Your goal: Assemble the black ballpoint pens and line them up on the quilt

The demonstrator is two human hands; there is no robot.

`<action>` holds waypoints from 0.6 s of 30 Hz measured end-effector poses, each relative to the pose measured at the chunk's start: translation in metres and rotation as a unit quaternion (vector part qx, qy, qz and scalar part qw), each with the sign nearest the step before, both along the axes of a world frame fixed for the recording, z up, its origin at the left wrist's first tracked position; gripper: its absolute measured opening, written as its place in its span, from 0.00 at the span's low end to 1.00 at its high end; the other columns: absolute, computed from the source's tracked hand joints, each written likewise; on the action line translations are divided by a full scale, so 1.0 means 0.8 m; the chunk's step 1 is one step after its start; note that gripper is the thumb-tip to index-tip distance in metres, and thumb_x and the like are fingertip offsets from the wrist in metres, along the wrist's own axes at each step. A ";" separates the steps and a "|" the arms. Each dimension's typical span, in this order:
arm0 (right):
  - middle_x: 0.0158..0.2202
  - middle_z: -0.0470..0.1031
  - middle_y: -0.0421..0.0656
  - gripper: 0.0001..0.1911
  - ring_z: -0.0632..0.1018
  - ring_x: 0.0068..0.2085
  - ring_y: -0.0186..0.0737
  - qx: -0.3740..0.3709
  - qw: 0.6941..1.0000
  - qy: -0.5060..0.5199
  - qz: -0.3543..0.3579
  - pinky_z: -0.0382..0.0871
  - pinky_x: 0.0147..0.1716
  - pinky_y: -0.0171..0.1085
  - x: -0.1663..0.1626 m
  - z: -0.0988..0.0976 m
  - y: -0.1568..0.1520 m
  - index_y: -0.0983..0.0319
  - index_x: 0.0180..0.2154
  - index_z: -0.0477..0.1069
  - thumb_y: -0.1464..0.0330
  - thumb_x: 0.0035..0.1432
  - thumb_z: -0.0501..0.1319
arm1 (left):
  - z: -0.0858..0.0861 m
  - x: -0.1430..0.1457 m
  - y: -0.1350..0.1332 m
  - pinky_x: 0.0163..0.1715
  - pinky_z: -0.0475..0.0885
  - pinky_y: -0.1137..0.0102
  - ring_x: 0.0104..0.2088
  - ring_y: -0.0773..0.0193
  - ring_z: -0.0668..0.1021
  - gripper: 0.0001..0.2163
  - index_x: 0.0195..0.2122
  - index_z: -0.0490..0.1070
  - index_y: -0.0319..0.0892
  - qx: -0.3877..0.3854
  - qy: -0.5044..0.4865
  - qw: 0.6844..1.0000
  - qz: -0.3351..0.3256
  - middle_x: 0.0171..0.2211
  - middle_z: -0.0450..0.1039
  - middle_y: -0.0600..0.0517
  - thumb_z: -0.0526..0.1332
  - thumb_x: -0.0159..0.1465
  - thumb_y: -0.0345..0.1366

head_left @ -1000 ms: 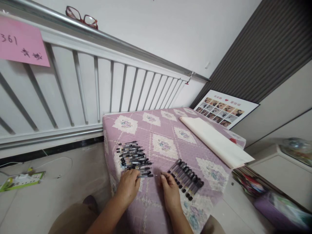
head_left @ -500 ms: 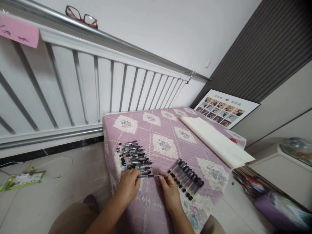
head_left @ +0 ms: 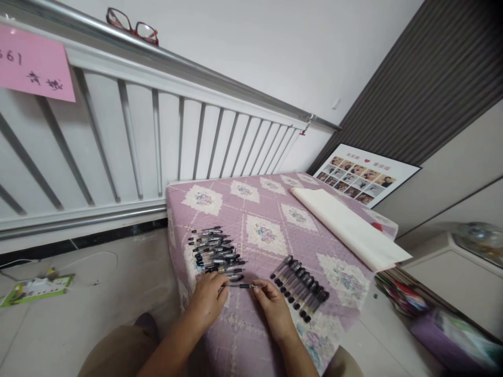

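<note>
Between my two hands a slim gel pen (head_left: 244, 286) lies level, its dark grip in the middle. My left hand (head_left: 209, 296) is closed on the pen's left end. At the other end, the fingers of my right hand (head_left: 272, 305) pinch the tip; whether a small part sits between them is too small to tell. Just beyond my left hand is a loose pile of black-and-clear pens (head_left: 218, 255), stacked mostly crosswise. To the right of my right hand, several capped pens (head_left: 299, 287) lie side by side in a slanted row.
A purple patterned cloth (head_left: 231, 220) covers the table under the pens. A rolled cream sheet (head_left: 346, 225) and a photo board (head_left: 365, 175) are at the far right. A white radiator (head_left: 188, 136) runs along the left wall, with glasses (head_left: 132, 27) above and a pink note (head_left: 39, 65).
Both hands stay at nearly the same spot with the pen between them. The pink note has swung lower, showing more of its writing.
</note>
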State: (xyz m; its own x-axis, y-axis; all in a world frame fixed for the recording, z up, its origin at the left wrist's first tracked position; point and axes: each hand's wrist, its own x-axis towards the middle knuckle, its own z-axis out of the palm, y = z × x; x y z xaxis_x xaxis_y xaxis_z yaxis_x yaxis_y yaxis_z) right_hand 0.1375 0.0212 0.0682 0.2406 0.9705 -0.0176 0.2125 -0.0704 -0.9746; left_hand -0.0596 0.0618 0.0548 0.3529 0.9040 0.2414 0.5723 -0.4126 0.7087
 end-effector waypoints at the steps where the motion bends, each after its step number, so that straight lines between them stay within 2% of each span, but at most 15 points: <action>1: 0.34 0.77 0.43 0.15 0.75 0.37 0.43 0.000 1.000 0.002 0.003 0.67 0.39 0.39 0.001 -0.001 0.000 0.59 0.35 0.75 0.57 0.48 0.65 | 0.000 0.000 0.001 0.38 0.63 0.67 0.37 0.59 0.72 0.05 0.33 0.71 0.44 0.001 0.002 1.000 -0.003 0.33 0.72 0.52 0.56 0.60 0.32; 8: 0.34 0.77 0.41 0.13 0.75 0.38 0.42 0.000 1.000 0.001 0.020 0.66 0.41 0.38 0.003 -0.004 0.001 0.58 0.34 0.74 0.57 0.49 0.65 | -0.003 0.000 0.003 0.38 0.64 0.67 0.36 0.61 0.73 0.07 0.34 0.73 0.45 0.014 0.003 1.000 -0.022 0.32 0.72 0.52 0.54 0.62 0.33; 18: 0.31 0.76 0.40 0.14 0.74 0.35 0.41 -0.006 0.999 -0.013 0.033 0.67 0.38 0.37 0.000 0.005 0.000 0.59 0.33 0.75 0.56 0.49 0.64 | 0.000 0.000 0.001 0.38 0.64 0.67 0.37 0.60 0.73 0.07 0.34 0.73 0.45 0.013 0.006 1.000 -0.016 0.33 0.72 0.52 0.54 0.62 0.33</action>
State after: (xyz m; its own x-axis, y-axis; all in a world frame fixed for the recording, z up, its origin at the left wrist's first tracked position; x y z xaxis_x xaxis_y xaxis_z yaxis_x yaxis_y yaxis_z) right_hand 0.1374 0.0215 0.0720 0.1759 0.9841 -0.0247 0.2417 -0.0675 -0.9680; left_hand -0.0597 0.0625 0.0548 0.3843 0.8859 0.2597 0.5669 -0.4485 0.6910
